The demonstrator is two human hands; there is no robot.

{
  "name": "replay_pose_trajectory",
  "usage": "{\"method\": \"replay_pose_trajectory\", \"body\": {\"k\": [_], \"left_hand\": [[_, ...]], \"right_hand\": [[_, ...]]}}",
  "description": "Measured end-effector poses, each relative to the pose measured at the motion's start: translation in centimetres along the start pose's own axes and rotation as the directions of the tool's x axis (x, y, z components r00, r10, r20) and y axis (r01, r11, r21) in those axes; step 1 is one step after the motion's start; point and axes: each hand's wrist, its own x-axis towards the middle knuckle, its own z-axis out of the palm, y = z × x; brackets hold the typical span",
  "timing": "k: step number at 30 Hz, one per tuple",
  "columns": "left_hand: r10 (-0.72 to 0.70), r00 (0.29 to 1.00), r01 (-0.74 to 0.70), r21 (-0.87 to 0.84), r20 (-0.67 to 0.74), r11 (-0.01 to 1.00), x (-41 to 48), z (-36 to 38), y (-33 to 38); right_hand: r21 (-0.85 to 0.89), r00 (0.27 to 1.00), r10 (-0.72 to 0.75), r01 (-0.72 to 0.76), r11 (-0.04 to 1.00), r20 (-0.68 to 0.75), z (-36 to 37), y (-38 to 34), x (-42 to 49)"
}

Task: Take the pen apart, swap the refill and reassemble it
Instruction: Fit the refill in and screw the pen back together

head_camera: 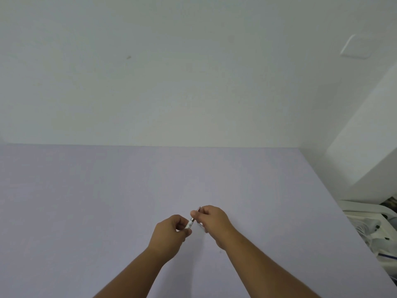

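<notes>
— Where is the pen right now?

— I have the pen (pixel 190 223) up between both my hands, above the pale lilac tabletop (pixel 86 201), not lying on it. It is a clear, silvery barrel, tilted, with its lower end toward my left hand (pixel 169 233) and its upper end running into my right hand (pixel 211 221).

— How are your fingers set on it?

— The fingers (pixel 181 222) of my left hand are curled in and pinched shut on the lower end of the barrel. My right hand is closed round the upper part, thumb and forefinger pressed on it, and a small tip pokes out just above my knuckles. Something clear also shows under my right hand, but it is too small and blurred for me to tell what it is.

— Is the pen apart or whole?

— I cannot tell; my hands cover the joints.

— What else is near?

— A white wall (pixel 193 72) behind the tabletop, and some white clutter (pixel 369 224) off its right edge.
</notes>
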Motion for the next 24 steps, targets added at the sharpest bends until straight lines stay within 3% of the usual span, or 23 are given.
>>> {"method": "replay_pose_trajectory", "body": {"k": [3, 7, 11, 16, 20, 24], "left_hand": [[0.004, 1.000, -0.004, 0.006, 0.007, 1.000, -0.08, 0.16, 0.04], [0.005, 1.000, -0.005, 0.008, -0.007, 1.000, 0.07, 0.03, 0.19], [0.008, 1.000, -0.008, 0.022, 0.005, 1.000, -0.03, 0.19, 0.33], [-0.001, 1.000, 0.001, 0.022, -0.002, 1.000, -0.07, -0.11, 0.32], [0.007, 1.000, -0.007, 0.028, 0.016, 1.000, -0.31, 0.04, 0.41], [0.002, 1.000, -0.002, 0.008, 0.010, 1.000, -0.29, -0.21, 0.42]], "right_hand": [[-0.034, 0.998, 0.029, -0.031, 0.999, -0.056, 0.21, 0.12, 0.03], [0.097, 0.998, -0.006, -0.001, 0.995, 0.069, 0.03, 0.10, -0.29], [-0.041, 0.998, 0.040, -0.042, 0.998, -0.043, 0.24, 0.03, -0.21], [0.154, 0.995, 0.002, -0.018, 0.988, 0.101, 0.23, 0.22, -0.61], [0.012, 0.998, 0.057, -0.056, 0.998, -0.015, 0.58, 0.17, -0.42], [0.146, 0.995, 0.037, -0.051, 0.988, 0.095, 0.28, 0.19, -0.53]]}}
